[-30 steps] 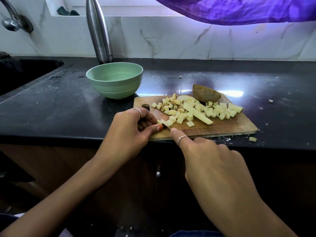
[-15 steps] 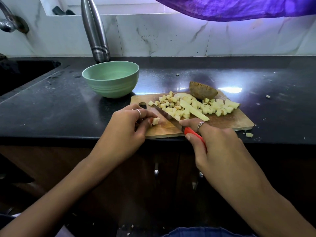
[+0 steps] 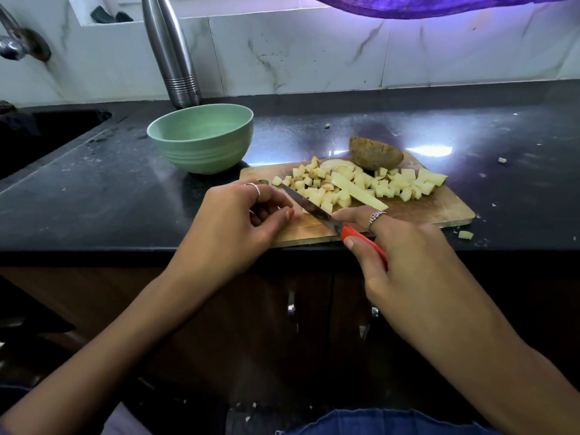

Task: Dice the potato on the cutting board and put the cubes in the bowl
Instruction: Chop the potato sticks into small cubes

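The green bowl [image 3: 201, 138] sits left of centre in the upper half of the frame, just off the far left corner of the cutting board [image 3: 433, 211]; I can see no potato in it, only its pale inside. All the diced cubes [image 3: 361, 188] lie heaped across the middle of the board, with one long strip [image 3: 361, 192] slanting over them and an unpeeled potato half [image 3: 375, 153] at the board's far edge. A stray cube [image 3: 465, 235] rests on the black counter [image 3: 94, 189] at the right, just off the board's near corner. A steel bottle [image 3: 171, 48] stands behind the bowl at upper left.

The right hand [image 3: 417, 271] grips the red handle of the knife [image 3: 314, 210], forefinger stretched along it, blade pointing up-left into the heap. The left hand [image 3: 238, 215] hovers over the board's near left end, fingers curled inward toward the thumb; I cannot tell whether it holds anything.

Half a second ago a cube showed at the left thumb; now none is visible there.
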`<state>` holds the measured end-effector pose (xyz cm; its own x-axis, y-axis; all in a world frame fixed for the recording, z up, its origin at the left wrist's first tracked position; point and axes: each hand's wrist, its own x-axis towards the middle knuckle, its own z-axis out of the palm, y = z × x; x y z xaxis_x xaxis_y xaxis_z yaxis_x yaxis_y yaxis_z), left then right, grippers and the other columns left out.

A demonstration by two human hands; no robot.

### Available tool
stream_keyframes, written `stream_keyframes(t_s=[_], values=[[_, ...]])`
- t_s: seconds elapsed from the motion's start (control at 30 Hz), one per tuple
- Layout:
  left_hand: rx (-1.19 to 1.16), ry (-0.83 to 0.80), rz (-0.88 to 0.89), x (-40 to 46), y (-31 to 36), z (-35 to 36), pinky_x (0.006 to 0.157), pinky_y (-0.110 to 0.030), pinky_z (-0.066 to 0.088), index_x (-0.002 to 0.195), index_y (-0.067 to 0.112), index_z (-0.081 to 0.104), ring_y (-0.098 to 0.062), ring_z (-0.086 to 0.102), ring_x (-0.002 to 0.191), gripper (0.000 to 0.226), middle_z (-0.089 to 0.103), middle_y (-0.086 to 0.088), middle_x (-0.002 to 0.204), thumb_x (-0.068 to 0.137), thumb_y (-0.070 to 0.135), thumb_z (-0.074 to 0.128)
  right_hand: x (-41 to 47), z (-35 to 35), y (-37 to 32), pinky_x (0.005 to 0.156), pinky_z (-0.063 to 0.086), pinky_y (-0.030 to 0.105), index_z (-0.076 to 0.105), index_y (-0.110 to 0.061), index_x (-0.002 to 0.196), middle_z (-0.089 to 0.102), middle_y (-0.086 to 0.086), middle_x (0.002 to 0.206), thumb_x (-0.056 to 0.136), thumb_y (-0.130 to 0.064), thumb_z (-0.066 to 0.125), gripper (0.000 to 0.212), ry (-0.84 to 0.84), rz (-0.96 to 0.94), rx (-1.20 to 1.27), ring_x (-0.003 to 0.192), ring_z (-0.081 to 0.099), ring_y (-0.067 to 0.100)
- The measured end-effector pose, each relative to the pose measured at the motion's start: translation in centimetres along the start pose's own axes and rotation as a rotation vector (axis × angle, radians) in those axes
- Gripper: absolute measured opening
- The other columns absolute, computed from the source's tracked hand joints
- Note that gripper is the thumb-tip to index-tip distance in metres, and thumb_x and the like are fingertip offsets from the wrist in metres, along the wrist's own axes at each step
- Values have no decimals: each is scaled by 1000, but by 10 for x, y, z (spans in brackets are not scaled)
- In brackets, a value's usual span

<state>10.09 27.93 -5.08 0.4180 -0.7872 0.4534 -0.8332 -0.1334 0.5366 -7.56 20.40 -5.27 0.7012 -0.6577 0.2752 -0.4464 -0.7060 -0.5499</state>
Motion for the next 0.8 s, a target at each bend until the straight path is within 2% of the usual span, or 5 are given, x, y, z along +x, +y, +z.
stream_keyframes(t_s=[0.3,0.47,0.6,0.7,0.8], values=[[-93,113,-107,-6,5,4,64,-10,45,80,28,73,-4,61,73,6,65,19,70,80,22,73,-6,3,-6,75,50,32,38,-45,134,59,-3,90,95,-34,40,41,15,-12,63,81,57,17],[-82,115,-123,-12,2,5,65,-12,45,81,38,70,-4,60,74,17,65,22,75,79,22,74,-11,11,-12,61,43,20,26,-41,143,51,-11,79,96,-32,38,49,-6,-36,97,68,53,7],[-98,146,-151,-13,1,9,64,-6,43,90,27,74,1,59,71,16,65,19,73,77,19,76,-11,17,-16,55,38,16,25,-35,146,41,-18,70,97,-30,38,51,9,-83,84,62,47,5],[-148,152,-173,-12,-1,10,66,-6,44,90,23,73,3,60,69,17,66,15,71,75,19,78,-12,18,-20,70,44,16,33,-30,144,53,-17,83,95,-26,42,49,53,-120,81,79,57,7],[-148,156,-183,-12,-2,9,65,-9,45,85,26,73,0,61,70,12,66,12,73,74,25,79,-13,22,-22,84,52,33,38,-27,142,65,-6,105,94,-22,45,49,72,-138,50,94,63,16]])
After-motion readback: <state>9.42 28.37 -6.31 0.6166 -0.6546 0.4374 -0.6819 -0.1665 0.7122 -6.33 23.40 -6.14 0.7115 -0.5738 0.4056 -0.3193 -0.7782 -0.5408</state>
